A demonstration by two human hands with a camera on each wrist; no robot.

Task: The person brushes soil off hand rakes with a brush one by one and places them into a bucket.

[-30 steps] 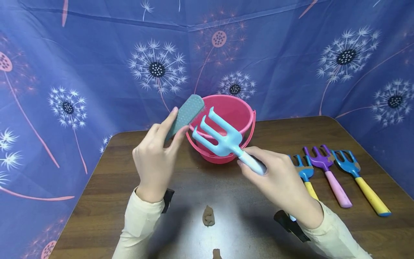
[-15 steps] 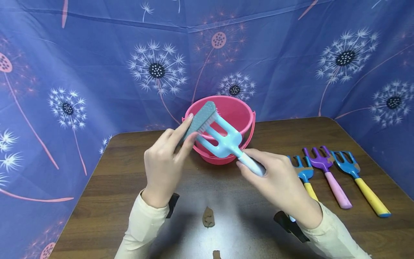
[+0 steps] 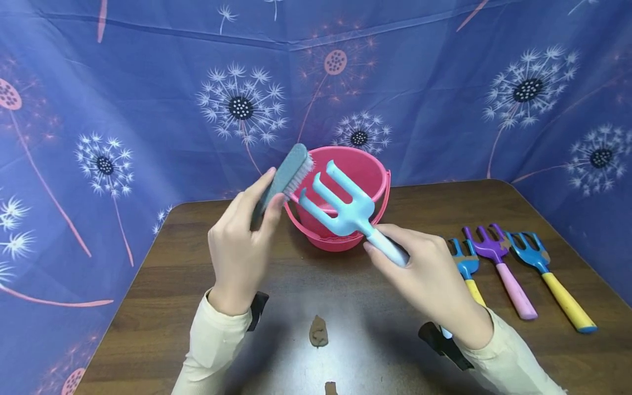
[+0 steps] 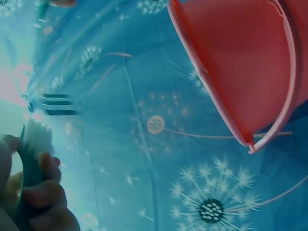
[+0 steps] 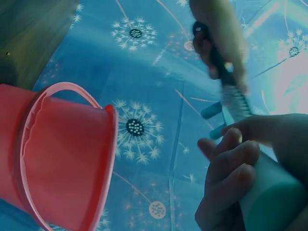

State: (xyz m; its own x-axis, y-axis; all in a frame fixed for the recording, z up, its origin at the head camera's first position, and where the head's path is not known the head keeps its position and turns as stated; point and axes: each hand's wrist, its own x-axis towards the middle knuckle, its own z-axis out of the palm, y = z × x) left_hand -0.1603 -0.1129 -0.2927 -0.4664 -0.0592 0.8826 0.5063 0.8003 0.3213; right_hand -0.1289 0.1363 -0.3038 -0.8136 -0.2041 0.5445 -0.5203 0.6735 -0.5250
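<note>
In the head view my left hand (image 3: 236,249) grips a scrub brush (image 3: 288,169) with a grey-green back and white bristles, which face the fork. My right hand (image 3: 427,274) holds a light blue garden hand fork (image 3: 351,215) by its pale handle, its three hooked tines slanting up and left. A narrow gap shows between bristles and tines there. Behind both is a pink bucket (image 3: 365,159). In the left wrist view, fingers wrap around the brush (image 4: 32,166). The right wrist view shows fingers curled over the fork's handle (image 5: 272,197).
On the table's right lie a blue fork with a yellow handle (image 3: 475,291), a purple fork (image 3: 513,288) and another blue fork (image 3: 568,299), with brown smears on their heads. A brown lump (image 3: 318,332) sits at front, another brown piece (image 3: 331,388) at the frame edge.
The left hand swept the brush right onto the tines half a second ago, then back left off them. The fork has shifted only slightly right.
</note>
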